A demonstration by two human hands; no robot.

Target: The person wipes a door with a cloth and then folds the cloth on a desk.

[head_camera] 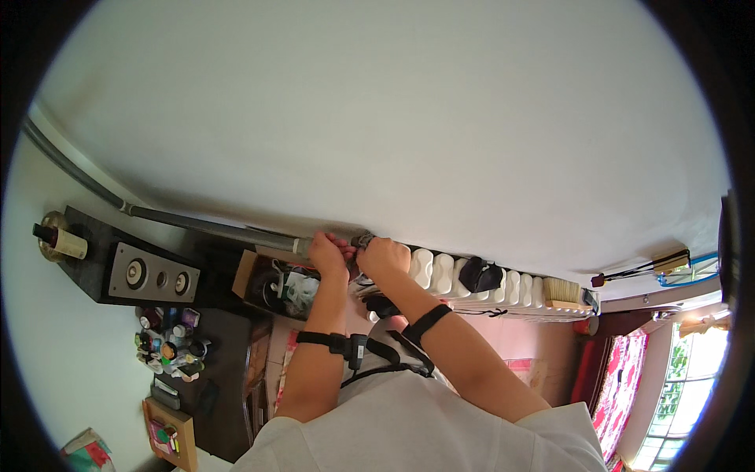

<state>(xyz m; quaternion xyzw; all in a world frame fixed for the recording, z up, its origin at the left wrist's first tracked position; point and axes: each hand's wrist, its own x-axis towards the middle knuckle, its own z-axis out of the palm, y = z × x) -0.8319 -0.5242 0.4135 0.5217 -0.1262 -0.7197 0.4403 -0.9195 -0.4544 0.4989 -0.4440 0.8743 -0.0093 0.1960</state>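
Observation:
My left hand [328,253] is at the end of a grey pipe [212,229], next to its pale collar [302,246]. Its fingers curl toward my right hand, and whether they hold anything is hidden. My right hand [384,257] closes around a dark grey fitting [361,239] against the wall; most of that piece is covered by the fingers. Just right of this hand begins a white sectional radiator [442,274]. Both hands are close together, almost touching.
A cardboard box [250,274] with bags and cables stands below left. Beyond it are a floor speaker [154,274] with a bottle [69,243] on top and a dark cabinet [221,407] bearing several jars. A black cloth item [481,275] and a brush [563,293] lie on the radiator.

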